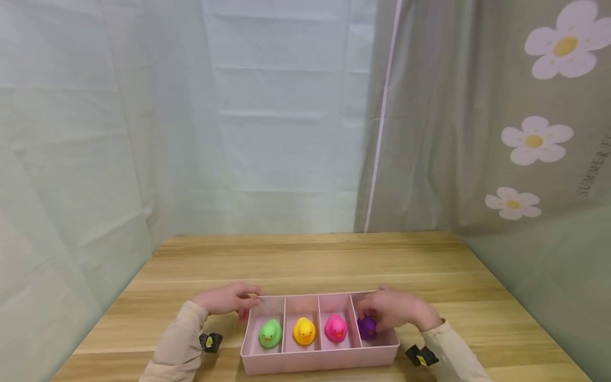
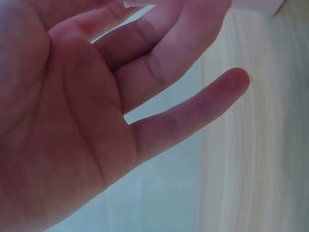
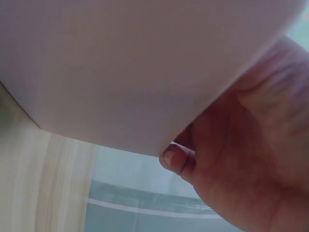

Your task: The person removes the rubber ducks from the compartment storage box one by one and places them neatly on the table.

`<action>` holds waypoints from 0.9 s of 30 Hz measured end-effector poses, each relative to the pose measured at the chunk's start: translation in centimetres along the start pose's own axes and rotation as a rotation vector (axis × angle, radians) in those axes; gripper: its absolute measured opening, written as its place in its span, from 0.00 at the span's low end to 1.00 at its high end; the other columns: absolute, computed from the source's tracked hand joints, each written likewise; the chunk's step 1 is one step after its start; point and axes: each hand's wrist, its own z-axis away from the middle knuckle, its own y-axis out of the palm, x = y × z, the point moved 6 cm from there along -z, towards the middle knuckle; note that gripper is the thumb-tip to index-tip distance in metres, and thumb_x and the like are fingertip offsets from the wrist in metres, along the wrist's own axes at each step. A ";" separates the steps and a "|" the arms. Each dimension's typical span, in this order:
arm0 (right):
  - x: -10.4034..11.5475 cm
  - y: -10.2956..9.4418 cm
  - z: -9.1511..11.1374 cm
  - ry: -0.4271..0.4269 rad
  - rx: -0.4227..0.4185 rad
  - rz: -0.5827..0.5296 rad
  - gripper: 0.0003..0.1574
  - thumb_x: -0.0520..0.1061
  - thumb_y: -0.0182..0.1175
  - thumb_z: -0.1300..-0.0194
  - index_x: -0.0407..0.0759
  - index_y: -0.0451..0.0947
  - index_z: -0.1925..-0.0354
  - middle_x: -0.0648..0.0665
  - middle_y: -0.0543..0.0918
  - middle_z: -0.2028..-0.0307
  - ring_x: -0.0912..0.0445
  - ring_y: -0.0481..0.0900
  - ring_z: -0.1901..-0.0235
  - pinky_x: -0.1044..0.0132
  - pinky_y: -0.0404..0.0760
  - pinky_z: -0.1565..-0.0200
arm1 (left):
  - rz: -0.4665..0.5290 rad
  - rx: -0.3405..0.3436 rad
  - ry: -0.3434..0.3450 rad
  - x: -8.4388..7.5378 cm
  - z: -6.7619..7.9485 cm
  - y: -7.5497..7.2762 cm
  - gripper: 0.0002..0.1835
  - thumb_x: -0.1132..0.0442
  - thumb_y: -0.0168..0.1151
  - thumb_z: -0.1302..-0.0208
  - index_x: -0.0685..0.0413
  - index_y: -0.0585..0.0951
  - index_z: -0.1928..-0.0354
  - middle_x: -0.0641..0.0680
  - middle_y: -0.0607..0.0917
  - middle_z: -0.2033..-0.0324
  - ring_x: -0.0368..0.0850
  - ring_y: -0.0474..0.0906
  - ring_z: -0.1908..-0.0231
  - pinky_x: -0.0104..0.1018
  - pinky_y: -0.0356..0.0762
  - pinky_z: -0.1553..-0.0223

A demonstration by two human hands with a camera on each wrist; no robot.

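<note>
A pink divided box stands on the table with a toy duck in each compartment. From left to right sit a green duck, a yellow duck, a pink duck and a purple duck. My right hand reaches over the box's right wall and grips the purple duck, partly covering it. At the far left corner, my left hand holds the box's rim between thumb and fingers; its little finger stays stretched out. In the right wrist view the box's wall hides the duck and most fingertips.
The wooden table stretches behind and beside the box. Pale sheets hang behind and at the left, and a grey curtain with white flowers hangs at the right. Black straps sit at both wrists.
</note>
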 end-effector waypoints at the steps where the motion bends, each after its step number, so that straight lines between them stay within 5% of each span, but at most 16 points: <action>1: 0.0 0.0 -0.1 0.008 0.004 0.005 0.19 0.39 0.73 0.56 0.56 0.77 0.68 0.62 0.77 0.75 0.72 0.67 0.73 0.73 0.60 0.63 | 0.002 -0.001 -0.001 0.0 0.1 0.0 0.15 0.58 0.50 0.27 0.60 0.76 0.46 0.56 0.83 0.73 0.43 0.78 0.77 0.36 0.72 0.71; 12: 0.2 0.2 -0.5 0.029 0.033 0.003 0.19 0.41 0.74 0.54 0.57 0.75 0.68 0.64 0.76 0.74 0.73 0.67 0.72 0.68 0.61 0.60 | -0.033 -0.016 -0.002 -0.2 0.5 -0.3 0.15 0.58 0.49 0.26 0.58 0.76 0.45 0.52 0.83 0.74 0.44 0.78 0.77 0.38 0.73 0.70; 21: 0.6 -1.8 0.2 -0.104 0.081 -0.209 0.19 0.34 0.70 0.53 0.49 0.76 0.64 0.57 0.81 0.71 0.70 0.74 0.71 0.78 0.75 0.67 | -0.015 -0.029 -0.007 -0.1 0.4 -0.1 0.14 0.59 0.50 0.27 0.58 0.76 0.47 0.54 0.83 0.74 0.46 0.79 0.77 0.38 0.73 0.70; 27: 1.0 -3.3 0.6 -0.165 0.147 -0.183 0.22 0.35 0.70 0.51 0.46 0.77 0.56 0.56 0.82 0.66 0.72 0.76 0.67 0.78 0.77 0.63 | -0.021 -0.033 -0.012 0.1 0.3 0.2 0.13 0.58 0.50 0.27 0.56 0.77 0.47 0.54 0.83 0.78 0.48 0.79 0.78 0.36 0.71 0.71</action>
